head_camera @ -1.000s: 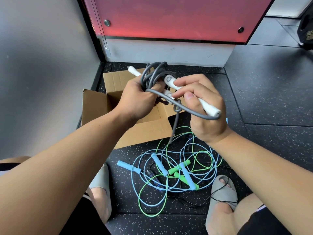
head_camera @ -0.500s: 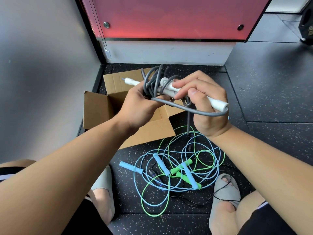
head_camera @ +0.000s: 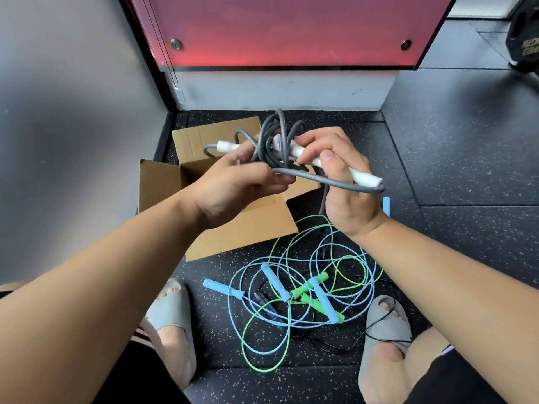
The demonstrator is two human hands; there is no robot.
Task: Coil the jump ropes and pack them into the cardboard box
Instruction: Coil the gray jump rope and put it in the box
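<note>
The box (head_camera: pixel 233 225) sits open on the floor at the left, flaps out, just below the raised hands. Above it the left hand (head_camera: pixel 233 185) has its fingers curled around the bundled loops of the grey rope (head_camera: pixel 271 141), thumb on top, with 1 white handle (head_camera: pixel 227 146) poking out past the knuckles. To its right, the right hand (head_camera: pixel 347 182) pinches the other white handle (head_camera: pixel 361 177) between thumb and fingertips, fingers closed on it; a loose run of grey cord arcs under this handle and a tail drops away behind the palm.

The step looks like finishing the wrap. To do it well, the left grip should keep the loops pinched flat so they cannot spring, while the right brings the tail snugly around the bundle and lays both handles side by side before lowering it into the box.

Lower right on the floor, the blue rope (head_camera: pixel 233 290) and green rope (head_camera: pixel 262 365) lie tangled together, not yet coiled.
</note>
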